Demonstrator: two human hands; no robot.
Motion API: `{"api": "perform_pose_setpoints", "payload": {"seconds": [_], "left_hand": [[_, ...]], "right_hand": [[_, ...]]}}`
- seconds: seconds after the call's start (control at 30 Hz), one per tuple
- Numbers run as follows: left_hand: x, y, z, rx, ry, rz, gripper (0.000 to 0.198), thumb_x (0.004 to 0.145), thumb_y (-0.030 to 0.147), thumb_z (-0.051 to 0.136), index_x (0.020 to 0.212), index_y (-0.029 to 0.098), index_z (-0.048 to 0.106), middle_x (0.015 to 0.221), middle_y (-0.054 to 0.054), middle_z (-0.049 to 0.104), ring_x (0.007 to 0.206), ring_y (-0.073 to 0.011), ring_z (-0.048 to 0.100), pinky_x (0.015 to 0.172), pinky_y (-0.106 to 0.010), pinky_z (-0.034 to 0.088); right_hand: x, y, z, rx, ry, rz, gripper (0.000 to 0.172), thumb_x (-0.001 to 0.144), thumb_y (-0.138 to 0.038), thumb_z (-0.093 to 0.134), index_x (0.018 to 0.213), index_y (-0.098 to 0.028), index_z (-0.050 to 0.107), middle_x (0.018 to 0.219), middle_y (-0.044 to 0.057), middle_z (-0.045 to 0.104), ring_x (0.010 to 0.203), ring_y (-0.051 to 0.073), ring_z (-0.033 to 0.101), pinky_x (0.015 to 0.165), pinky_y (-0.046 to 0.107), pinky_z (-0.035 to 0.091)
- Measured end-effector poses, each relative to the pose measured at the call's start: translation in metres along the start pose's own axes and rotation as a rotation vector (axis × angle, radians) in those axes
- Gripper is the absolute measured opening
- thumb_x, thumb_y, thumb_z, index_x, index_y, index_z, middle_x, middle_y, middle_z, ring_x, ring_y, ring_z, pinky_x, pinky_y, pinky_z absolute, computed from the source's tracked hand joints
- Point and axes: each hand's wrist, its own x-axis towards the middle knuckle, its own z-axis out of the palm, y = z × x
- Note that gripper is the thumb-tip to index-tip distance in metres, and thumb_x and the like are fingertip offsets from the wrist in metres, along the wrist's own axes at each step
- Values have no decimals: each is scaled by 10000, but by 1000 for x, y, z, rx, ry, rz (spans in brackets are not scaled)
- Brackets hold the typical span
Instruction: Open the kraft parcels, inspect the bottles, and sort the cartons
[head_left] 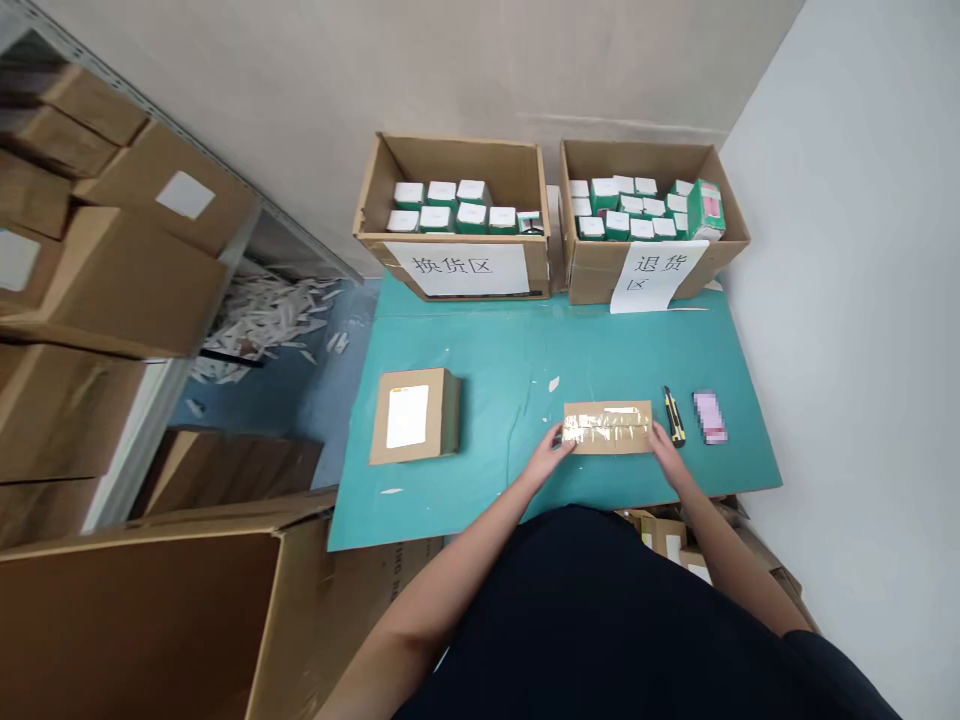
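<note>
A small brown cardboard box (608, 430) with shiny clear tape along its top lies near the front of the green tabletop (510, 340). My left hand (551, 455) grips its left end, fingers bent against the side. At the opposite end, my right hand (665, 452) holds the box by its right edge. Just right of that hand lies a black and yellow utility knife (673, 416). Farther right is a pink blurred-out item (709, 416), perhaps a phone. A cardboard box with a white label (409, 416) stands on the table's left part.
Two open cartons, a left one (457, 268) and a right one (592, 285), stand at the back with several green-and-white boxes inside and paper signs in front. Stacked cartons (135, 270) fill shelving at left. A big open carton (300, 610) sits front left; a wall (862, 300) borders the right.
</note>
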Motion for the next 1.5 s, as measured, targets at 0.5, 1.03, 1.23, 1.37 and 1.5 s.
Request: {"api": "perform_pose_setpoints", "payload": {"seconds": [0.5, 1.03, 1.23, 1.37, 1.5], "left_hand": [[-41, -10, -27, 111, 194, -125, 510, 844, 541, 695, 1236, 219, 639, 1397, -134, 643, 1298, -324, 599, 1112, -469, 454], [-41, -8, 6, 12, 300, -53, 614, 801, 567, 721, 1264, 176, 616, 1388, -158, 648, 1280, -312, 613, 1130, -465, 435], [-37, -19, 19, -60, 363, 35, 584, 832, 555, 698, 1286, 197, 615, 1404, -131, 642, 1325, -297, 579, 1159, -445, 402], [-35, -25, 29, -127, 406, 30, 590, 838, 552, 705, 1314, 214, 621, 1408, -108, 645, 1334, -301, 573, 1155, -434, 407], [-33, -34, 38, -206, 459, 6, 631, 816, 545, 740, 1335, 204, 630, 1411, -115, 644, 1350, -338, 556, 1165, -462, 395]], "right_hand": [[52, 47, -41, -587, 521, 84, 534, 877, -406, 586, 1309, -94, 605, 1358, 258, 598, 1288, 335, 539, 1099, 473, 383], [40, -27, -24, -112, 127, 18, 428, 806, -513, 603, 1101, -211, 534, 790, -5, 671, 635, 214, 702, 593, 353, 591], [18, -101, 0, -337, -276, -291, 569, 918, -455, 570, 1434, -234, 477, 1011, 74, 746, 750, 250, 738, 675, 409, 622], [24, -126, 17, -739, -511, -626, 552, 960, -351, 543, 1506, -307, 475, 1341, 91, 678, 1163, 303, 679, 935, 461, 575], [34, -134, 30, -1028, -745, -770, 580, 980, -285, 519, 1546, -375, 432, 1327, 57, 685, 1116, 264, 692, 880, 389, 582]]}}
